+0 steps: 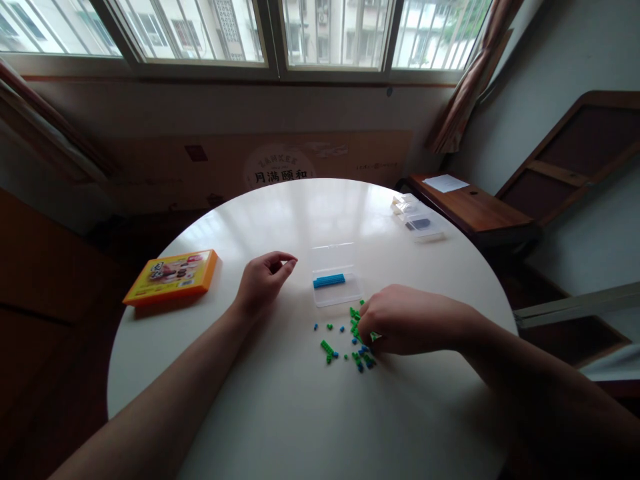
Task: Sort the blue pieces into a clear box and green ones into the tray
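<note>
My left hand (265, 283) rests at the table left of a small clear plastic case, its thumb and forefinger pinched together. Whether a tiny piece sits in that pinch I cannot make out. Inside the open clear case (337, 295) lies a blue ridged strip of joined blocks (329, 281). My right hand (400, 320) reaches down into a scatter of tiny green and blue building blocks (356, 357), fingers bent and closed among them. Its fingertips are partly hidden, and so is whatever they grip. A short green row of blocks (327, 347) lies apart, left of the pile.
An orange and yellow box (173, 277) lies at the left of the round white table (280, 413). Clear plastic cases (417, 219) stand at the far right edge. Beyond them is a wooden side table (480, 210) with paper on it.
</note>
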Demonstrator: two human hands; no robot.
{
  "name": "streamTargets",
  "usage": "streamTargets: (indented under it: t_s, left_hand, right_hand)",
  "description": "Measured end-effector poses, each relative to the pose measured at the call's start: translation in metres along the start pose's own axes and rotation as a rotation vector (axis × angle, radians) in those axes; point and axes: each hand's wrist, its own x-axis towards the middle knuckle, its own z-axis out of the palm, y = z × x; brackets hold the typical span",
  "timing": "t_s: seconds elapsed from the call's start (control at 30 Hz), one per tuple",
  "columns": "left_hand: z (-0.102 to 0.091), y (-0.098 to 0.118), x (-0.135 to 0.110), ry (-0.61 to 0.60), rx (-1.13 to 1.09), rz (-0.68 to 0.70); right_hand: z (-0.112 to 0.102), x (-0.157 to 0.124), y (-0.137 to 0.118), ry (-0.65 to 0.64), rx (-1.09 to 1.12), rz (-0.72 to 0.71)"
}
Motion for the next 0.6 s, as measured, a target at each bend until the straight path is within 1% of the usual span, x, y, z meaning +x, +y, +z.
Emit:
streamTargets:
  t_s: [0.1, 0.27, 0.37, 0.6]
  left_hand:
    - [0.0007, -0.002, 0.0011, -0.01, 0.002, 0.001]
    - [0.0006, -0.0029, 0.0012, -0.018, 0.011, -0.003]
    - [0.0001, -0.0028, 0.0008, -0.023, 0.017, -0.004]
    - [-0.0013, -0.004, 0.0013, -0.028, 0.038, -0.01]
  right_hand:
    - [0.0026, 0.0, 0.0023, 0.001, -0.002, -0.025]
    - [0.0043, 0.0001, 0.0026, -0.017, -0.013, -0.021]
    - [0.0036, 0.0001, 0.0021, -0.005, -0.012, -0.02]
    - [0.0058, 0.0017, 0.0024, -0.009, 0.007, -0.052]
